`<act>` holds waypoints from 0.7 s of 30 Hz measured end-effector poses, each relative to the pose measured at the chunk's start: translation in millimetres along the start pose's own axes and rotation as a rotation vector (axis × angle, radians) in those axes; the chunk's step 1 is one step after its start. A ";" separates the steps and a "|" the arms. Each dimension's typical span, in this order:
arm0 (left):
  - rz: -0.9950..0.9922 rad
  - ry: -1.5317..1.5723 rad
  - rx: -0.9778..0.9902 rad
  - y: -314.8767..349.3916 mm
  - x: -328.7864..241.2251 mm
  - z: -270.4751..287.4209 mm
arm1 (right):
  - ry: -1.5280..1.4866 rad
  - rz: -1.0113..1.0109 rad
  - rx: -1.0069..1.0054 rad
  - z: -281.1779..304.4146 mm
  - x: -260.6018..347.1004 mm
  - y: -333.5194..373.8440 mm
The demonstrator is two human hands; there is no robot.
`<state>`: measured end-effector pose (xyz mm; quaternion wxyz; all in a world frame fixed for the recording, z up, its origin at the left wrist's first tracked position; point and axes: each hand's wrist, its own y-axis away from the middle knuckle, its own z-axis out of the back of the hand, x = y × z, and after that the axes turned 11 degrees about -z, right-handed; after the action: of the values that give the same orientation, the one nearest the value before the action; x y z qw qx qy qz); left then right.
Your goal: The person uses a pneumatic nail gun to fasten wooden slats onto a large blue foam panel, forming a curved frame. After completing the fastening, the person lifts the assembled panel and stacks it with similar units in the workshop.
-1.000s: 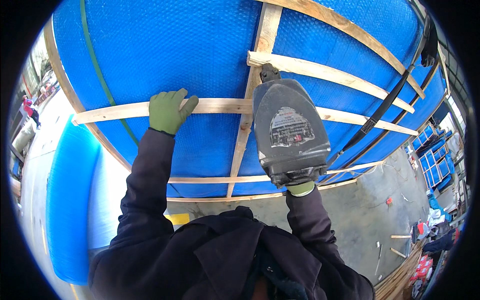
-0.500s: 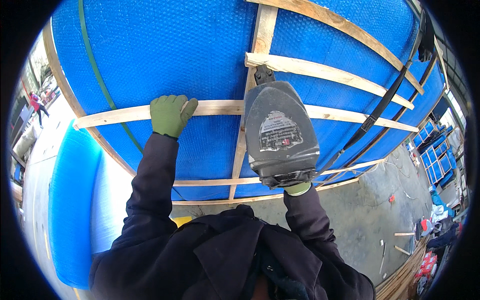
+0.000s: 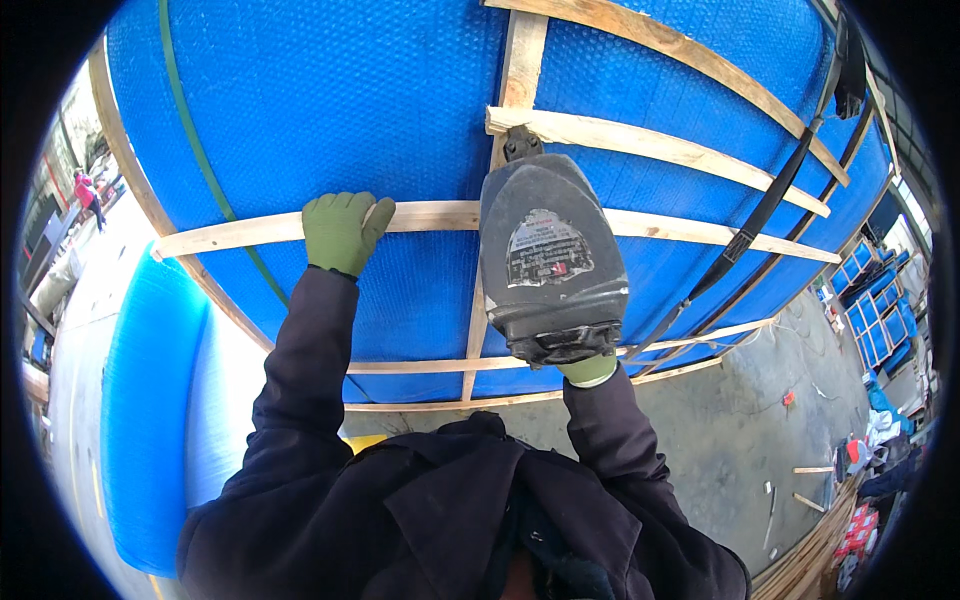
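My left hand [image 3: 342,234], in a green glove, is closed around the left part of a pale wooden slat [image 3: 436,216]. The slat crosses a large load wrapped in blue bubble wrap [image 3: 330,110]. My right hand [image 3: 588,370], gloved in green too, grips a black nail gun [image 3: 552,240]; the tool's body hides most of the fingers. The gun's nose lies over an upright batten [image 3: 523,62], just under the end of a second slat [image 3: 640,145]. Whether the nose touches the wood I cannot tell.
A black ratchet strap [image 3: 770,200] and a green band [image 3: 188,120] run over the load. At left stands a big blue roll [image 3: 150,420]; a person [image 3: 88,198] is farther back. Wood strips [image 3: 800,555] and more blue crates [image 3: 878,315] lie at right.
The nail gun, with my right hand on it, has shifted slightly left and up. My left hand keeps its place on the slat. The distant person has moved a little to the right.
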<state>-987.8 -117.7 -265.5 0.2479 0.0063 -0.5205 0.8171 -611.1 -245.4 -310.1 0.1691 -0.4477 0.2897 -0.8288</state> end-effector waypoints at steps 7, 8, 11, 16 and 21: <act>-0.001 -0.008 -0.014 1.6 -0.4 2.6 | 0.014 0.009 0.005 2.3 5.5 3.3; 0.003 0.003 -0.016 2.0 -0.7 2.7 | 0.019 0.010 0.008 4.7 7.0 3.9; 0.010 -0.007 -0.042 2.6 -1.0 2.2 | 0.031 0.016 0.003 15.4 13.6 5.2; 0.029 -0.011 -0.077 3.7 -0.6 -0.3 | 0.089 0.075 -0.066 43.7 31.7 4.0; 0.049 0.030 -0.056 1.4 0.4 2.6 | 0.240 0.217 -0.210 81.3 64.0 -9.5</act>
<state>-989.3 -120.2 -265.4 0.2355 -0.0256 -0.5392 0.8082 -577.7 -299.3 -227.9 0.1741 -0.3272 0.4393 -0.8183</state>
